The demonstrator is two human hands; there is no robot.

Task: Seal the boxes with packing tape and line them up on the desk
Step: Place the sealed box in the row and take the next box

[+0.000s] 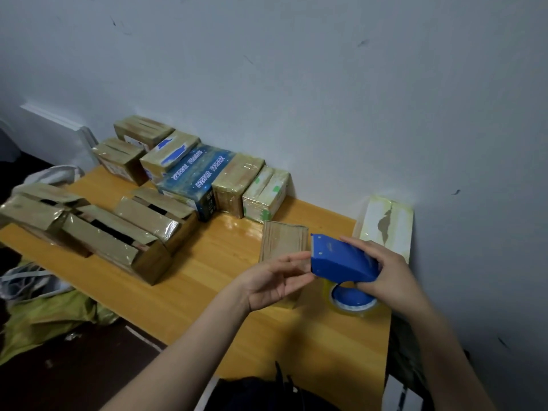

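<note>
The glossy yellow wooden tabletop carries a row of tape-wrapped boxes along the wall and open-flapped boxes at left. A small brown cardboard box lies near the right end, its long axis running toward the wall, partly under both hands. The right hand curls round the rear of the blue plastic tape dispenser, whose cutter end points left. The left hand, fingers loosely straight, touches that end.

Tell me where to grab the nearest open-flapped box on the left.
Probably grip the open box across its short near end, coming from the right: its flaps gape on top, and a neighbouring box crowds its far long side.
</note>
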